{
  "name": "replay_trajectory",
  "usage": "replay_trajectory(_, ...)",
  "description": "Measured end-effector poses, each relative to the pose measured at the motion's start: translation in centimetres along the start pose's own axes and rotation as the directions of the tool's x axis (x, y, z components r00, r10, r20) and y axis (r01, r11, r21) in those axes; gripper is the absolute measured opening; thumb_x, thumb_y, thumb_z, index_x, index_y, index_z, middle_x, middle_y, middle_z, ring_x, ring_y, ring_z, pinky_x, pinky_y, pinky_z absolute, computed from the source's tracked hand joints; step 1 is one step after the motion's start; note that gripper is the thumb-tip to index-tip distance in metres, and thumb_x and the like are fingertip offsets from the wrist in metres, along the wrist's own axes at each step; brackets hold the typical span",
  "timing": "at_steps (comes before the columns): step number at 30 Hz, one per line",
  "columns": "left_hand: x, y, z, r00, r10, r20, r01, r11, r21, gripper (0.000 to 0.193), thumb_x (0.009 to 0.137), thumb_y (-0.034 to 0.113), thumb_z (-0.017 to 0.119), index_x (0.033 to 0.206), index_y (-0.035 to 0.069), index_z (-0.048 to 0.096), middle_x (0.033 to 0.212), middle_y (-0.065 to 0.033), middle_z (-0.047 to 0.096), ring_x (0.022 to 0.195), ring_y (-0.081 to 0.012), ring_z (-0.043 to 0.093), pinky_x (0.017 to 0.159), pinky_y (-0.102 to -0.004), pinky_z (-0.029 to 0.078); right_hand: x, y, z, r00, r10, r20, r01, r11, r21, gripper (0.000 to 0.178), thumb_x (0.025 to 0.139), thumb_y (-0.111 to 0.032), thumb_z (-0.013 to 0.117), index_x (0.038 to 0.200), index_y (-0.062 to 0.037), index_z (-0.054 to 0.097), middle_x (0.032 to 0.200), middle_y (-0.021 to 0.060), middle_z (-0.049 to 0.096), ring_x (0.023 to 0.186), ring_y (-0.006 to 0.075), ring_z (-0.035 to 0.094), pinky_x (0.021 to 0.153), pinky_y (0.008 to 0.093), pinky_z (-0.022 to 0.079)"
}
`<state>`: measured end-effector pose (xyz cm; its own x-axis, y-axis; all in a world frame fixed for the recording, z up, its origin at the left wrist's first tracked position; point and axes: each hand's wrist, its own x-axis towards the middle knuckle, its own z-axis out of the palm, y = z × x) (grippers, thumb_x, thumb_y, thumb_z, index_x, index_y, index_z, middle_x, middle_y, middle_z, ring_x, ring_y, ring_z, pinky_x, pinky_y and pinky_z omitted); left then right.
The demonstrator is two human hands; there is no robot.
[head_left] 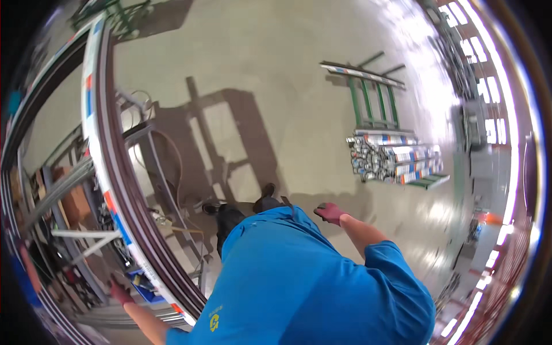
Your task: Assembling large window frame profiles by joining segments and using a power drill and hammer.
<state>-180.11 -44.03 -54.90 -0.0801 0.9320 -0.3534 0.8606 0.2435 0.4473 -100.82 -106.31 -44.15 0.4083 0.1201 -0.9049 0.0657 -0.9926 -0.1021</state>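
My left hand (120, 290), in a dark red glove, reaches past the long profiles at my left. Its fingers look apart, and I see nothing in them. Close by is a blue bin (150, 294) with small items in it. Long dark metal profiles (123, 172) with a white, red and blue film strip (109, 198) run lengthwise between my body and that hand. My right hand (330, 213), gloved in dark red too, hangs out to my right over the floor. Its fingers are curled in, with no object showing in them.
At the right, a stack of wrapped profiles (397, 158) lies on a green rack (375, 103), with one more profile (362, 75) across its far end. Cluttered shelving (75, 195) and a bent hose (175, 155) are at the left. My shoes (266, 191) stand on the grey floor.
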Motion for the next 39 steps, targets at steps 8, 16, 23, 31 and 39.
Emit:
replay_trajectory(8, -18.5, 47.8, 0.5, 0.773, 0.376, -0.511, -0.492, 0.864, -0.108, 0.036, 0.105, 0.027, 0.066, 0.129, 0.001, 0.071, 0.123, -0.0163, 0.075, 0.105, -0.0245, 0.072, 0.091, -0.0384, 0.056, 10.3, 15.1, -3.3, 0.991, 0.124, 0.051, -0.134, 0.921, 0.366, 0.049, 0.094, -0.047, 0.065, 0.117, -0.0054, 0.074, 0.082, 0.0081, 0.07, 0.069, 0.0191, 0.066, 0.062, 0.0359, 0.053)
replay_trajectory(16, -30.5, 73.0, 33.4, 0.65, 0.667, 0.366, -0.726, 0.686, 0.04, 0.014, 0.094, 0.011, 0.068, 0.103, 0.0, 0.071, 0.092, -0.0171, 0.073, 0.086, -0.0262, 0.071, 0.081, -0.0394, 0.054, 25.3, 13.4, -16.7, 0.997, 0.073, -0.038, -0.02, 0.661, 0.75, 0.037, 0.096, -0.043, 0.065, 0.102, -0.0069, 0.072, 0.083, 0.0058, 0.069, 0.069, 0.0175, 0.066, 0.061, 0.0362, 0.052)
replay_trajectory(23, -27.2, 86.1, 57.2, 0.516, 0.528, 0.674, -0.777, 0.62, 0.109, 0.033, 0.087, 0.028, 0.075, 0.107, 0.001, 0.073, 0.098, -0.0222, 0.075, 0.094, -0.0433, 0.071, 0.085, -0.0492, 0.056, 29.5, 10.8, -33.6, 0.961, -0.075, -0.265, 0.261, 0.559, 0.787, 0.038, 0.099, -0.04, 0.066, 0.119, -0.0075, 0.067, 0.101, 0.0049, 0.071, 0.077, 0.0173, 0.067, 0.064, 0.0317, 0.051)
replay_trajectory(31, -29.0, 115.6, 75.9, 0.404, 0.316, 0.859, -0.639, 0.769, 0.018, 0.052, 0.09, 0.036, 0.078, 0.132, 0.009, 0.066, 0.111, -0.0196, 0.073, 0.1, -0.0338, 0.072, 0.089, -0.0432, 0.056, 40.9, 22.7, -51.6, 0.898, 0.435, 0.071, -0.305, 0.496, 0.813, 0.045, 0.093, -0.044, 0.074, 0.118, -0.0086, 0.068, 0.088, 0.0031, 0.067, 0.066, 0.0163, 0.063, 0.054, 0.0341, 0.048)
replay_trajectory(39, -22.2, 114.9, 78.6, 0.501, 0.19, 0.844, -0.795, 0.486, 0.363, 0.038, 0.093, 0.033, 0.073, 0.116, 0.004, 0.067, 0.112, -0.0254, 0.071, 0.106, -0.0458, 0.067, 0.087, -0.0517, 0.056, 76.9, 18.8, -78.3, 0.941, 0.333, 0.049, -0.079, 0.079, 0.994, 0.052, 0.091, -0.054, 0.075, 0.124, -0.0162, 0.062, 0.102, 0.0018, 0.066, 0.079, 0.0225, 0.066, 0.069, 0.0426, 0.055)
